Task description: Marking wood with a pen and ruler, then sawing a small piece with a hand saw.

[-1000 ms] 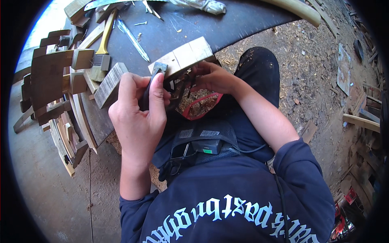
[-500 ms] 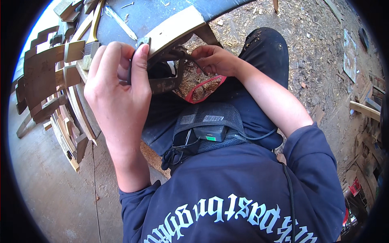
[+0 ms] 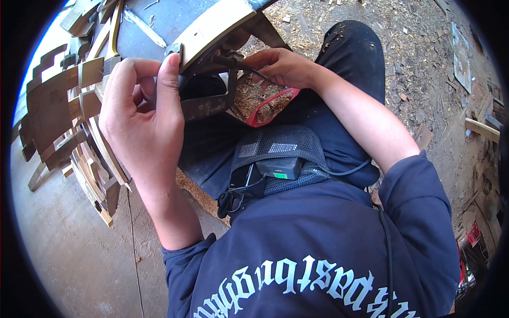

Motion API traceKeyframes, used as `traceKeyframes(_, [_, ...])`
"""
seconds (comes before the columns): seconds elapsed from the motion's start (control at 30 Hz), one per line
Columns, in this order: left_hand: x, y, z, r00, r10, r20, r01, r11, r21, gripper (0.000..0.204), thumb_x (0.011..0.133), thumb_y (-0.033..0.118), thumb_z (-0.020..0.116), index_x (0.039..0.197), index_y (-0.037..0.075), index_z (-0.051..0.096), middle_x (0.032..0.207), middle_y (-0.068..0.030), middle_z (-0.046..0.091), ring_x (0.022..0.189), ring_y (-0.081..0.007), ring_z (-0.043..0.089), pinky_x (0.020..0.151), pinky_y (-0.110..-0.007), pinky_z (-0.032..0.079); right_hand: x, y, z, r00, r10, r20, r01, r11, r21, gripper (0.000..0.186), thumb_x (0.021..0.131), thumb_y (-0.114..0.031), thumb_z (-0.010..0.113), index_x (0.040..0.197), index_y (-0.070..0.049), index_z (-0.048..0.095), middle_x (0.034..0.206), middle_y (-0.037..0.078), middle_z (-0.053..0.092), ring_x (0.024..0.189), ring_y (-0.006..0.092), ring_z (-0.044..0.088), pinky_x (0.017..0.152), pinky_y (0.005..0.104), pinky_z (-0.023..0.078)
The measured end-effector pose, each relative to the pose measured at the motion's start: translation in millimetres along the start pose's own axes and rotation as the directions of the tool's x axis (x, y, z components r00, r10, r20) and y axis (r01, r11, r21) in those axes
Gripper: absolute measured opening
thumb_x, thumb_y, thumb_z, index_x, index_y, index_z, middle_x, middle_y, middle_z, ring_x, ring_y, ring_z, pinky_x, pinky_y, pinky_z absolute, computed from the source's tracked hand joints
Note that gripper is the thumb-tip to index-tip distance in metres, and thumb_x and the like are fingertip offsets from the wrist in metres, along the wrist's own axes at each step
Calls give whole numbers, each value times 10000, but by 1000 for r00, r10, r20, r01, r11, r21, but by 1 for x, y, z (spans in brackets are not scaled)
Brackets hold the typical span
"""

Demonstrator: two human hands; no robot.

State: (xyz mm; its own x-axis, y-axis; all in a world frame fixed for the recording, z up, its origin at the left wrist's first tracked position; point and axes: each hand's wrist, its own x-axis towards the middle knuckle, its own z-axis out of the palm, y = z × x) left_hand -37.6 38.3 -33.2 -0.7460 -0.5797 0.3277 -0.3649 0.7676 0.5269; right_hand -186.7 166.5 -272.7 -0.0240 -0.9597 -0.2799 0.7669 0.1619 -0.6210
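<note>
A curved pale wooden piece point(image 3: 217, 25) lies along the top of a dark metal frame point(image 3: 204, 107), which looks like a clamp or vise above my lap. At the wood's near left end, my left hand point(image 3: 143, 103) is closed, thumb and fingers round a small dark metal block point(image 3: 174, 49). Its full shape is hidden behind the fingers. On the other side of the frame, my right hand point(image 3: 286, 68) pinches a thin dark bar point(image 3: 249, 68) that sticks out under the wood.
Curved wooden pieces point(image 3: 50, 108) are stacked at the left. A brush point(image 3: 113, 40) and a white stick point(image 3: 144, 27) lie on the blue-grey bench top point(image 3: 183, 16). A red strap point(image 3: 260, 108) loops between my legs. Wood chips point(image 3: 339, 100) cover the floor, with scrap wood point(image 3: 482, 130) at the right.
The whole view has shifted a little. The dark bar in my right hand lies at a flatter angle, its end further right. My left hand keeps its place at the wood's end.
</note>
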Motion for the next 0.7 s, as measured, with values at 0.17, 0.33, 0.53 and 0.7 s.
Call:
traceKeyframes(0.17, [1, -3, 2, 998, 58, 1, -58, 998, 17, 218, 930, 127, 801, 822, 21, 645, 684, 24, 461, 608, -39, 410, 532, -189, 370, -1, -4, 7, 997, 52, -55, -54, 997, -45, 375, 1044, -126, 631, 1398, -8, 589, 1298, 110, 679, 1088, 189, 698, 852, 355, 610])
traceKeyframes(0.33, [3, -5, 0, 993, 108, 38, -110, 993, 44, 218, 931, 131, 800, 829, 22, 642, 669, 25, 448, 598, -40, 407, 522, -190, 362, 15, 11, -4, 997, -6, 75, -11, 975, 224, 344, 1073, -253, 608, 1342, -39, 586, 1161, 80, 699, 1061, 171, 693, 869, 331, 595])
traceKeyframes(0.53, [5, -6, -3, 997, 44, 66, -41, 998, -47, 216, 954, 148, 789, 823, 47, 651, 639, 80, 468, 575, 14, 457, 531, -147, 347, 9, 33, -2, 982, -190, 18, 170, 916, 363, 374, 1055, -244, 639, 1365, -41, 591, 1010, 85, 696, 960, 170, 711, 875, 323, 599])
traceKeyframes(0.7, [6, 1, -4, 996, 53, 74, -51, 998, -37, 221, 972, 158, 772, 830, 37, 652, 645, 72, 489, 590, 7, 520, 536, -144, 376, -12, 20, -2, 956, -269, 119, 216, 916, 338, 403, 1041, -147, 634, 1412, -7, 560, 1250, 191, 705, 1187, 299, 692, 1053, 398, 561])
